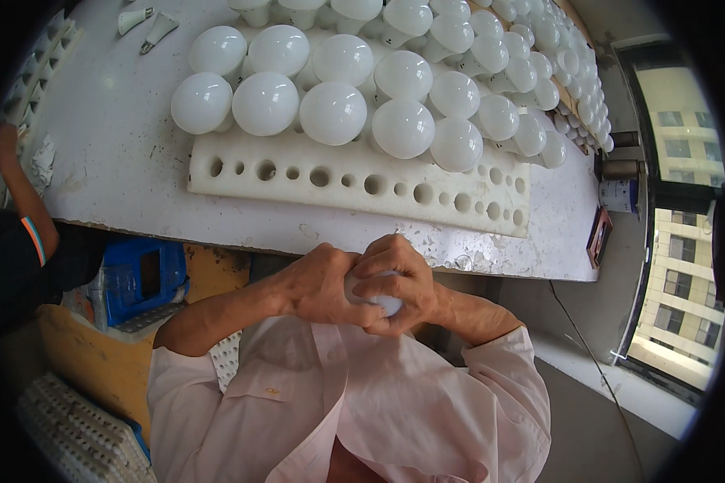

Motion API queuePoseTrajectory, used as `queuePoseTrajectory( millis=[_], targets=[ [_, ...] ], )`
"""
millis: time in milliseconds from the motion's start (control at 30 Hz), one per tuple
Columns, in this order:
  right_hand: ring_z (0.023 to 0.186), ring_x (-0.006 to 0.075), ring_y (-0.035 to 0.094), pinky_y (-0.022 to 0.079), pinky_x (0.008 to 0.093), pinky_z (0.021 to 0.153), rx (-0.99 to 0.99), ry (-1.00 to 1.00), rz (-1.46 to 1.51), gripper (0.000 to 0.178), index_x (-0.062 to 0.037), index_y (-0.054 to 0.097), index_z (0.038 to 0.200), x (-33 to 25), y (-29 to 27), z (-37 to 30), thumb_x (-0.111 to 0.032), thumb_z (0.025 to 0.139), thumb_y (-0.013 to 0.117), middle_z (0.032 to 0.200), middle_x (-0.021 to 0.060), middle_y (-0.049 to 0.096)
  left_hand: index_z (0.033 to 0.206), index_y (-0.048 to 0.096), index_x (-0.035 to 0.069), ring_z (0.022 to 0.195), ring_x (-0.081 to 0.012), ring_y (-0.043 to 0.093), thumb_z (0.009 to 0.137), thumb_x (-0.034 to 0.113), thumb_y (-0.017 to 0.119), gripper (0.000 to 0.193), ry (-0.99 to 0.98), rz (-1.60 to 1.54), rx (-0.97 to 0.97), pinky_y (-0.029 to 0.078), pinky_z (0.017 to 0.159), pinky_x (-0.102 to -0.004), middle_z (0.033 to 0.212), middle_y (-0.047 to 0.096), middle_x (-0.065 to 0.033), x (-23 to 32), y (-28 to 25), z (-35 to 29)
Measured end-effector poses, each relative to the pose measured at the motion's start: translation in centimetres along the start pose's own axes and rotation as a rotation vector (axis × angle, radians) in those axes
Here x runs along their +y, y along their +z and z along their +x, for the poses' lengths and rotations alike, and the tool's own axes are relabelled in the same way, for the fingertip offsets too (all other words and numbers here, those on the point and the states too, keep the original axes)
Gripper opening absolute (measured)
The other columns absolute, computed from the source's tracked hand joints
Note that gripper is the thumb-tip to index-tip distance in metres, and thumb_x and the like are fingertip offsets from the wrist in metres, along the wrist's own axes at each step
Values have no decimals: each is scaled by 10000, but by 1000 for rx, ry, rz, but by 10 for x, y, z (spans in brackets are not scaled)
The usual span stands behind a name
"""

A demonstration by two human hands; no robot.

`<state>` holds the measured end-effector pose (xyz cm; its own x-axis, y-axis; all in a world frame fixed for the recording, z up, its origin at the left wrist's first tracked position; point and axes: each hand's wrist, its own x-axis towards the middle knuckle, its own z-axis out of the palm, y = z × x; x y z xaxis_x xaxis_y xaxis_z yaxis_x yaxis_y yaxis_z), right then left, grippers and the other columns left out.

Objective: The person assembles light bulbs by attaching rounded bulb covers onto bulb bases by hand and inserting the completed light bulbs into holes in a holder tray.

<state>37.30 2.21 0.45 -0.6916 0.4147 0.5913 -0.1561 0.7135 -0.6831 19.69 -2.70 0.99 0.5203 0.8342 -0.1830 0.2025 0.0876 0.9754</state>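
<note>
While left hand (324,282) is gripping bulb (390,305) from 9 o'clock, right hand (403,278) is curling round it from 3 | bulb: sitting between both | tray (286,151): lying at 12 o'clock

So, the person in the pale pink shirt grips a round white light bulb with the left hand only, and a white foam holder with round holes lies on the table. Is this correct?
Not quite: the head view shows both the left hand and the right hand around the bulb. The foam holder does lie on the table.
</note>
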Motion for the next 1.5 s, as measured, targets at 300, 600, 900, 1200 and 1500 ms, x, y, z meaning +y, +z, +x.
queuePoseTrajectory(
  millis=[300,600,900,1200,1500],
  targets=[
    [1127,294,462,374,395,954,119,365,234,827,-44,320,1328,20,4,-20,-78,648,790,1257,185,429,1076,523,-44,381,-172,572,871,628,421,710,-138,-1178,-279,400,265,-221,645,610,-146,-57,6,25],
    [1076,255,482,423,382,910,569,402,-180,743,-44,315,1279,13,-58,-46,-68,673,743,1261,195,418,1112,509,-65,830,-224,673,917,241,561,367,-71,-618,71,544,644,-255,1058,631,-213,-50,-1,7],
    [1144,356,451,422,424,940,282,439,-789,888,-90,348,1337,42,-133,13,-82,583,817,1250,194,427,1017,563,-74,797,-194,669,811,9,623,230,187,-154,386,524,665,-259,990,660,-203,-41,-10,-8],
    [1244,290,409,387,420,1011,482,847,-570,982,-33,312,1386,33,-173,-105,-189,564,825,1319,152,413,1337,318,-39,1226,-339,441,698,-23,613,704,41,420,1339,301,1051,-431,1333,417,-249,-83,-49,-67],
    [1179,345,494,436,400,971,458,932,-667,1023,-26,303,1389,50,-160,-133,-101,531,856,1294,219,472,1365,275,-1,1150,-297,514,515,-25,833,1017,-194,133,1309,436,959,-380,1263,487,-223,-133,-80,-54]
  ],
)
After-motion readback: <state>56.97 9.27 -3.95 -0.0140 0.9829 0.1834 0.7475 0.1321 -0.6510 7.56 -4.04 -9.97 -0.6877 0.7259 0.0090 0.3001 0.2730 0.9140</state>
